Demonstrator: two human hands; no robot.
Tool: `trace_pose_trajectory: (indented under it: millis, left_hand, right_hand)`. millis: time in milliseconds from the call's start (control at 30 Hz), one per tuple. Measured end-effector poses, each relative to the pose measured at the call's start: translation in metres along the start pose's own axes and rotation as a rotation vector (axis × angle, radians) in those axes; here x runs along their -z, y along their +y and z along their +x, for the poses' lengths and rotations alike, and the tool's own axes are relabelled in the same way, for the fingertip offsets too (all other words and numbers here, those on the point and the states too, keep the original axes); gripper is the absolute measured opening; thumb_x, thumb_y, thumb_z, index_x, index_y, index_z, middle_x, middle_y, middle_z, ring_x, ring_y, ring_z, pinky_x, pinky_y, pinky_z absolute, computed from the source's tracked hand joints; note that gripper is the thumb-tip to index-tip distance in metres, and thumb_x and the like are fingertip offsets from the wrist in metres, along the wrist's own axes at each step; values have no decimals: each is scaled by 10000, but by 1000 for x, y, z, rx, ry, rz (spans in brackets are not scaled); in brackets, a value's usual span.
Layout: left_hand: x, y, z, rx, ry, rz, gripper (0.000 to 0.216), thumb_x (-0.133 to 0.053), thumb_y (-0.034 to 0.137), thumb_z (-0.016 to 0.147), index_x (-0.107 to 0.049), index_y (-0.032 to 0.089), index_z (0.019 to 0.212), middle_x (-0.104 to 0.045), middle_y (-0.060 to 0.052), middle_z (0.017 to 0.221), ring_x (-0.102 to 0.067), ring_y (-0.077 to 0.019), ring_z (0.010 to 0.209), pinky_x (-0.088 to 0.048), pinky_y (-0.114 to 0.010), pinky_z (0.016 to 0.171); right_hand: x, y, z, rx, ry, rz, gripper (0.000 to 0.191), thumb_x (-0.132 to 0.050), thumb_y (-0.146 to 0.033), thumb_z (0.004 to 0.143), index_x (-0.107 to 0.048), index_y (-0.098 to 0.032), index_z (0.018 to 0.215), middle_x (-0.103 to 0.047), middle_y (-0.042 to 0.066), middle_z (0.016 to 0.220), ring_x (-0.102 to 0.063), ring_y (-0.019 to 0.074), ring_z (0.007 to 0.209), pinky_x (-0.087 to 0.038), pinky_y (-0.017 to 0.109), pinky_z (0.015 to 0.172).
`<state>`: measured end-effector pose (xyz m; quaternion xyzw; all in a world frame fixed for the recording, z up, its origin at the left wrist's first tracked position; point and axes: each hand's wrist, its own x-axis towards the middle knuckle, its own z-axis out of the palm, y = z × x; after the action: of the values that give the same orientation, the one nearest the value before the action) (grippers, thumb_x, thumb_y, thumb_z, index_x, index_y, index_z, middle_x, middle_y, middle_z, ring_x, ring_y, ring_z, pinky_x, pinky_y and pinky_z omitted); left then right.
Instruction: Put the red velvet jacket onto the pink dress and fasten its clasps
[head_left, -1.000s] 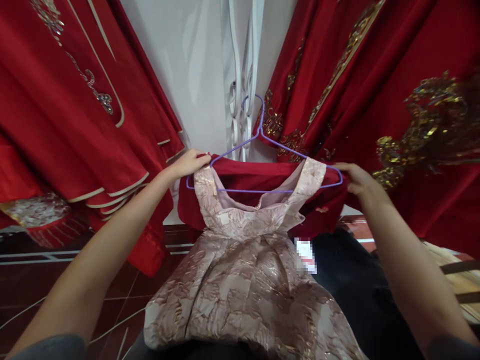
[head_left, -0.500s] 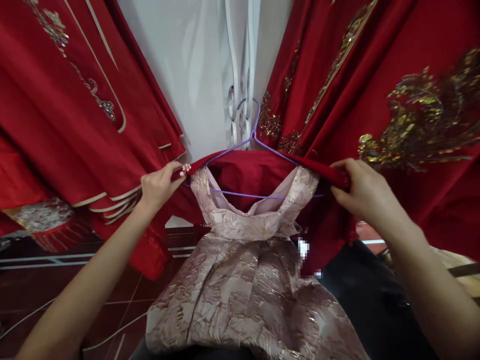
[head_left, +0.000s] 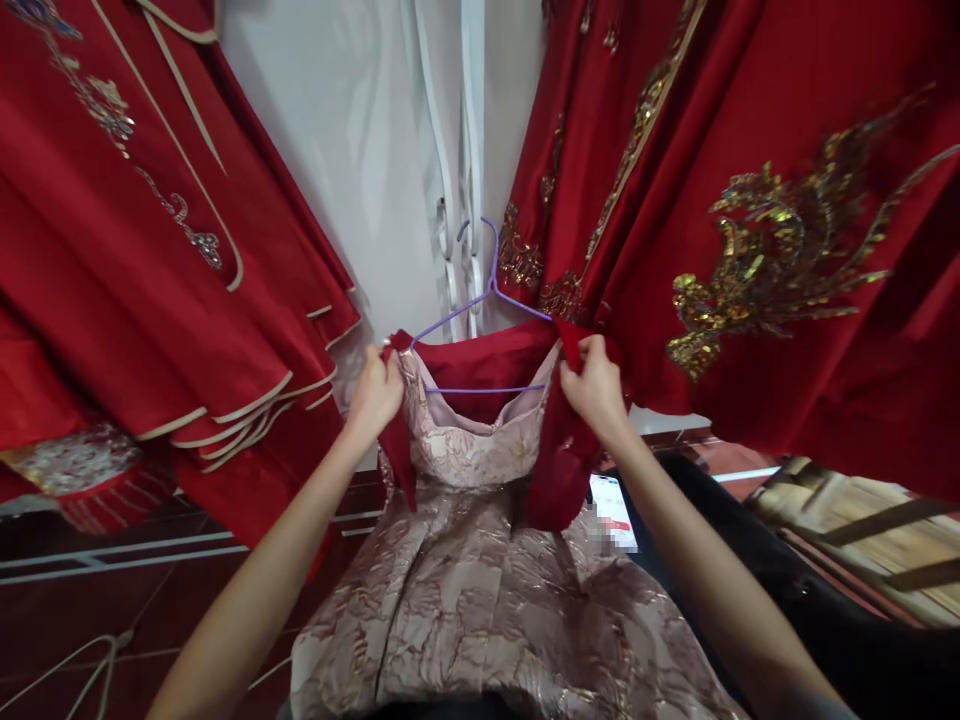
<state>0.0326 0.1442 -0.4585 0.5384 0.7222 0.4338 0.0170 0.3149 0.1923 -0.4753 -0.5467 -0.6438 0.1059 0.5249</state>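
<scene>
A pink-gold brocade dress (head_left: 480, 590) with wide shoulder straps is on a purple hanger (head_left: 493, 284), spread out in front of me. Behind its neckline and over both straps lies a dark red shawl (head_left: 561, 485), its ends falling down the front. My left hand (head_left: 377, 392) is closed on the shawl's edge at the left strap. At the right strap, my right hand (head_left: 595, 388) pinches the other side of the shawl. The hanger's lower bar crosses the open neckline, and its hook shows against the white panel.
Red garments with silver beading (head_left: 112, 120) hang at left, others with gold sequins (head_left: 727, 290) at right. A white panel (head_left: 315, 130) stands between them. A lit phone (head_left: 616, 520) lies right of the dress. A white cord (head_left: 105, 665) lies on the tiled floor.
Both hands have moved inward, bringing the stretched shawl in over the dress straps. Its ends now hang down the front. The view has shifted a little, and the phone shows more.
</scene>
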Motion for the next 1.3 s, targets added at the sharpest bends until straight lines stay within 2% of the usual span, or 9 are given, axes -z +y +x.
trace_pose_trajectory:
  millis: [67,133,233,400,500,700,967,1167,1300]
  left_hand:
    - [-8,16,-26,-92,-66,-128,135,-338,351,940,-407,239,906,-563,-18,726,-610,-223,745,-468,-346,765]
    - [-18,26,-49,-254,-242,-259,149,-353,367,942,-409,246,874,-568,1,733,-600,-186,728,-471,-300,751]
    - [-28,23,-62,-311,-388,-209,100,-405,317,919,-438,251,852,-591,7,735,-614,-183,710,-469,-284,714]
    - [-33,2,-56,-307,-204,62,55,-502,270,873,-525,240,912,-643,-47,848,-651,-240,813,-479,-342,753]
    - [-43,1,-61,-359,-76,-97,114,-548,257,862,-530,220,969,-659,-75,1003,-648,-222,942,-489,-335,834]
    - [-65,13,-70,-169,70,-424,155,-594,254,851,-513,219,979,-672,-48,920,-669,-166,846,-536,-263,735]
    - [-53,26,-66,-257,-5,-427,122,-568,275,873,-489,238,958,-666,-38,950,-673,-161,881,-533,-239,697]
    - [-44,30,-58,-313,-93,-284,129,-540,209,863,-502,244,981,-681,-29,932,-676,-178,866,-506,-261,707]
    - [-36,36,-56,-344,-111,-168,150,-532,177,852,-488,249,976,-684,-33,951,-679,-201,846,-493,-295,727]
  right_hand:
    - [-17,-21,-15,56,-70,86,178,-500,-284,767,-411,-246,916,-652,73,781,-637,268,698,-477,368,664]
    - [-29,-37,-32,121,-178,190,139,-478,-288,784,-387,-261,885,-618,29,717,-614,237,636,-472,343,626]
    - [-36,-42,-48,178,-341,239,148,-488,-276,776,-379,-262,874,-576,-14,677,-583,200,584,-465,322,607]
    - [-36,-11,-56,69,-340,392,342,-607,-294,743,-400,-243,1009,-626,4,855,-625,174,727,-487,290,658]
    - [-42,-1,-63,20,-388,589,469,-688,-353,729,-403,-248,1086,-608,39,1035,-632,161,845,-499,255,656]
    - [-56,-12,-71,25,-385,779,429,-704,-397,758,-468,-251,1086,-593,37,1039,-624,146,881,-518,229,644]
    - [-70,-22,-61,-15,-177,796,295,-654,-464,802,-556,-212,920,-646,49,907,-640,161,837,-555,282,741]
    - [-63,-21,-56,-4,-292,789,342,-666,-504,773,-567,-215,928,-637,28,837,-639,163,765,-570,270,615]
    - [-65,-26,-52,45,-276,733,327,-659,-498,787,-575,-209,915,-648,32,836,-648,161,748,-570,271,626]
